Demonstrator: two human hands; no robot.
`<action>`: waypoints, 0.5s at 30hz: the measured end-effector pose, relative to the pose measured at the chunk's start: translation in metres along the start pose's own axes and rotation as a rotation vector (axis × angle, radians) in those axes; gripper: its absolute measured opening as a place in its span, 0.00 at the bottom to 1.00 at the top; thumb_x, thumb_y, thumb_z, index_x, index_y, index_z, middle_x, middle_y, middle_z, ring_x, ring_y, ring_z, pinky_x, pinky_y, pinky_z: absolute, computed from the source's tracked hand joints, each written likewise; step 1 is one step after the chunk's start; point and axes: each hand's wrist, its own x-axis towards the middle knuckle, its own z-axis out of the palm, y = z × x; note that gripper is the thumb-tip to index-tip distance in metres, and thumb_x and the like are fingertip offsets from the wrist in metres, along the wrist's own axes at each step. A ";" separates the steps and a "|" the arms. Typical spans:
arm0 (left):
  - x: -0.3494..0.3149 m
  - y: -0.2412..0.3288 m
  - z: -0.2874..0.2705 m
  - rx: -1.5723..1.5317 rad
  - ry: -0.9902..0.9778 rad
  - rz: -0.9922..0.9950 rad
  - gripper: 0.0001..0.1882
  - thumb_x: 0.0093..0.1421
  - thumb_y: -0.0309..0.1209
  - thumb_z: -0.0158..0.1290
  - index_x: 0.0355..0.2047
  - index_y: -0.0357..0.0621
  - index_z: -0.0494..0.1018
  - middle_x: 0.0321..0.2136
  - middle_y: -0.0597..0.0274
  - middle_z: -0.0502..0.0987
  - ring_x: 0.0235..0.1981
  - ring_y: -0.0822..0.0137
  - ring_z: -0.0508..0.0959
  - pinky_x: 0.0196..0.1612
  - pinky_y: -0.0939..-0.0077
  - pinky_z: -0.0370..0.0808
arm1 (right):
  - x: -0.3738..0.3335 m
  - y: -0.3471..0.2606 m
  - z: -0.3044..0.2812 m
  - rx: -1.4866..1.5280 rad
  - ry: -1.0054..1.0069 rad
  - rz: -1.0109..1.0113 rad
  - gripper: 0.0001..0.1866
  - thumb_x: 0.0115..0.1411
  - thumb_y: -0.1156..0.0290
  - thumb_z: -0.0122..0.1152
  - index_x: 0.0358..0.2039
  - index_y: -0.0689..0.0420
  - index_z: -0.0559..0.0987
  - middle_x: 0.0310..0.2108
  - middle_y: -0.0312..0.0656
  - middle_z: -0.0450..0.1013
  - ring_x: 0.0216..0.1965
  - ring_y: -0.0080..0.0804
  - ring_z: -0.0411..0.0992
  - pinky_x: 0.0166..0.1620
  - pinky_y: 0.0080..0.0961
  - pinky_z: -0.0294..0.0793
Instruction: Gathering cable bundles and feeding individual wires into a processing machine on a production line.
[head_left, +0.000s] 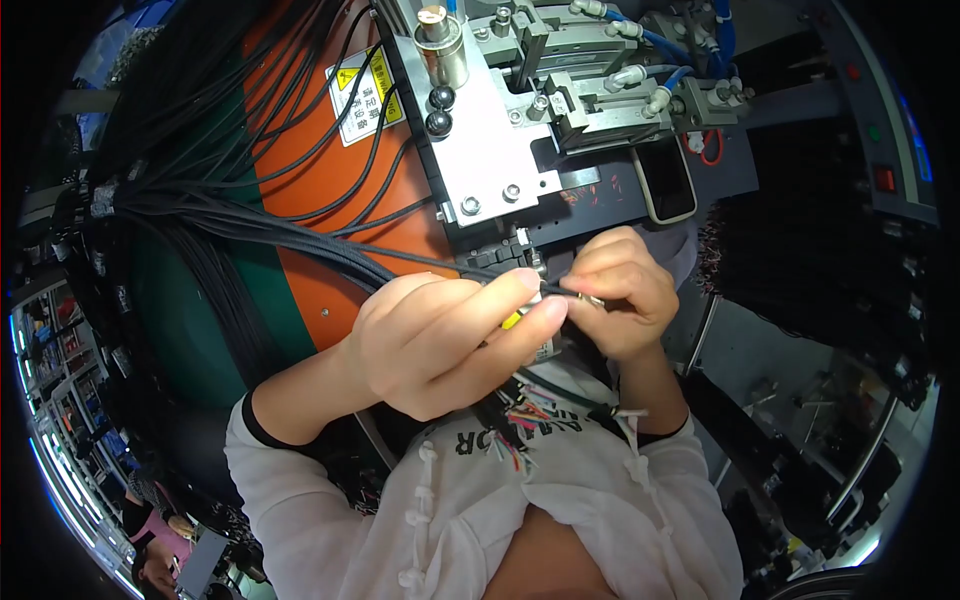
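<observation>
My left hand (435,345) is closed, its thumb and fingers pinching near the end of a black cable (552,290). Just to the right, my right hand (628,295) pinches the tip of that cable, where a small pale end shows between the fingertips. Both hands are close together in front of my chest, just below the machine's metal fixture (480,140). Below them hang more cable ends with bare coloured wires (525,415). A small yellow patch shows behind my left fingers; I cannot make out what it belongs to.
A thick bundle of black cables (290,235) crosses an orange panel (315,280) from the left. Pneumatic cylinders (610,110) with blue hoses sit at the top. A phone (665,180) lies right of the fixture. More black cables (820,240) hang far right.
</observation>
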 end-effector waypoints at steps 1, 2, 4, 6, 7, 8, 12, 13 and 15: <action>-0.002 0.000 -0.001 0.031 -0.054 -0.010 0.13 0.47 0.25 0.59 0.35 0.34 0.77 0.27 0.59 0.74 0.20 0.67 0.75 0.21 0.77 0.70 | 0.000 -0.001 0.000 0.000 -0.001 0.002 0.11 0.42 0.79 0.70 0.29 0.60 0.80 0.28 0.41 0.75 0.31 0.34 0.73 0.36 0.28 0.71; -0.003 -0.001 -0.002 0.062 -0.108 -0.021 0.12 0.48 0.26 0.59 0.34 0.34 0.77 0.26 0.59 0.75 0.20 0.68 0.75 0.21 0.78 0.70 | 0.003 -0.004 0.002 0.007 -0.010 0.013 0.10 0.42 0.80 0.70 0.28 0.61 0.79 0.27 0.42 0.75 0.30 0.34 0.73 0.36 0.28 0.71; -0.004 -0.001 0.000 0.091 -0.161 -0.028 0.11 0.49 0.26 0.59 0.34 0.34 0.77 0.26 0.59 0.75 0.20 0.69 0.74 0.20 0.78 0.70 | 0.012 -0.009 0.008 0.017 -0.025 0.031 0.10 0.42 0.81 0.70 0.27 0.63 0.78 0.27 0.43 0.75 0.29 0.34 0.72 0.35 0.28 0.71; -0.006 0.000 0.003 0.137 -0.121 -0.109 0.11 0.49 0.27 0.58 0.33 0.35 0.76 0.26 0.62 0.74 0.20 0.71 0.73 0.19 0.80 0.68 | 0.013 -0.009 0.021 0.108 0.055 0.070 0.10 0.43 0.81 0.70 0.28 0.62 0.79 0.27 0.42 0.75 0.29 0.34 0.72 0.35 0.27 0.71; -0.008 0.000 0.004 0.160 -0.101 -0.149 0.11 0.48 0.27 0.58 0.33 0.35 0.76 0.26 0.63 0.74 0.20 0.72 0.73 0.18 0.81 0.67 | 0.014 -0.008 0.027 0.197 0.137 0.110 0.10 0.43 0.81 0.70 0.28 0.62 0.80 0.27 0.42 0.75 0.29 0.33 0.72 0.35 0.26 0.71; -0.008 0.000 0.005 0.159 -0.100 -0.148 0.11 0.48 0.27 0.58 0.33 0.35 0.76 0.26 0.63 0.74 0.20 0.72 0.73 0.18 0.81 0.67 | 0.015 -0.009 0.029 0.282 0.220 0.149 0.10 0.44 0.81 0.70 0.29 0.61 0.80 0.27 0.41 0.75 0.29 0.32 0.72 0.35 0.25 0.70; -0.007 -0.002 0.008 0.152 -0.004 -0.127 0.11 0.47 0.27 0.59 0.31 0.36 0.76 0.24 0.64 0.73 0.19 0.72 0.72 0.16 0.81 0.65 | 0.019 -0.001 0.025 0.078 0.141 0.022 0.11 0.45 0.81 0.70 0.31 0.62 0.80 0.28 0.41 0.74 0.28 0.32 0.72 0.36 0.24 0.71; -0.007 -0.002 0.009 0.133 -0.009 -0.137 0.11 0.47 0.27 0.59 0.32 0.36 0.76 0.23 0.65 0.72 0.19 0.72 0.71 0.16 0.81 0.65 | 0.018 -0.001 0.026 0.079 0.140 0.022 0.11 0.45 0.81 0.70 0.31 0.62 0.80 0.28 0.41 0.74 0.28 0.32 0.72 0.36 0.24 0.71; -0.008 -0.002 0.011 0.093 -0.021 -0.156 0.11 0.46 0.26 0.58 0.32 0.37 0.76 0.22 0.66 0.71 0.18 0.72 0.70 0.16 0.81 0.64 | 0.016 -0.001 0.027 0.336 0.137 0.237 0.10 0.46 0.81 0.69 0.30 0.62 0.80 0.28 0.40 0.74 0.28 0.32 0.72 0.35 0.23 0.71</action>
